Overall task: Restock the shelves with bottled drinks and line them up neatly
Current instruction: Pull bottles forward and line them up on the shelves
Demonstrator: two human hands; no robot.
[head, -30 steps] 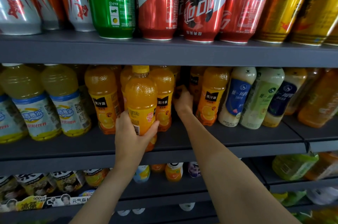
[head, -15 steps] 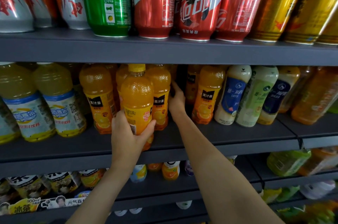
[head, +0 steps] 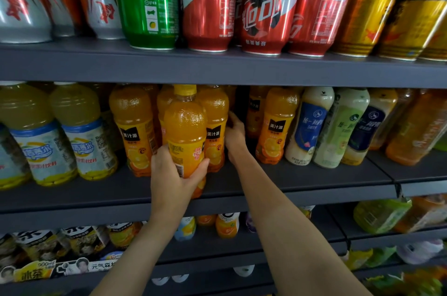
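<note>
My left hand (head: 173, 176) grips the lower half of an orange juice bottle (head: 185, 126) with a yellow cap, held upright just in front of the middle shelf (head: 302, 182). Behind it stand more orange juice bottles (head: 131, 126) in a row. My right hand (head: 235, 136) reaches into the dark gap between the row's right-hand bottle (head: 216, 124) and another orange bottle (head: 275, 126); it rests against the side of the right-hand bottle, fingertips hidden in the gap.
Pale yellow drink bottles (head: 75, 131) fill the shelf's left. White, green and navy-labelled bottles (head: 312, 126) stand to the right. Red, green and gold cans (head: 261, 5) line the upper shelf. Lower shelves hold more drinks (head: 227, 225).
The view has drifted slightly. My left hand still holds the same orange bottle in front of the row, and my right hand has stayed in the gap beside it.
</note>
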